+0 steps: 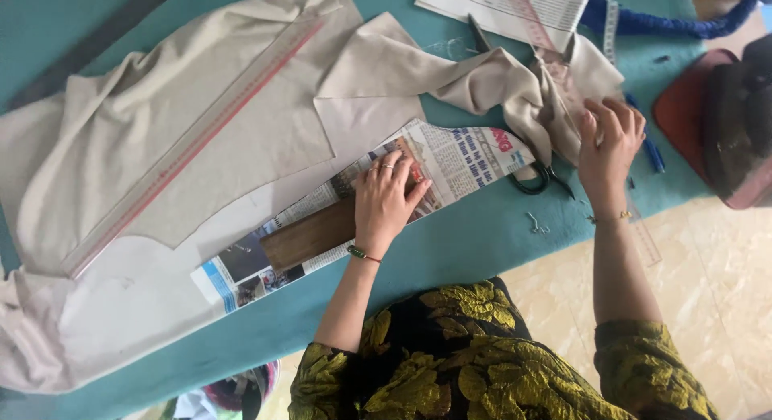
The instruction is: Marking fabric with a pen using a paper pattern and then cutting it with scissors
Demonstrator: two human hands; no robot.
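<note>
The newspaper pattern piece (362, 219) is lying on the teal worktop (474, 243), its long axis running on a slant from the near left up toward the far right, and you are pinning it flat with your left hand (384, 201). That hand is resting palm down with its fingers spread over the paper and over the far end of a dark wooden block (310, 237), which is sitting along the paper's own axis; the grip is open and pressing, not pinching. Your right hand (609, 147) is working well to the right of the paper, its grip curled into a bunched fold of beige cloth (523, 90); whether the fingers are actually nipping the cloth you cannot tell from here. Black-handled scissors (537, 179) are lying just past the paper's far right tip, between the paper and your right hand, so the right hand is the nearer one to them. Left of the paper and partly under it, a larger beige cloth panel (161, 147) is spreading across the worktop with a long clear ruler (193, 143) lying on it, roughly parallel to the paper. Far right of the paper, an iron (736, 122) is standing at the worktop's edge.
</note>
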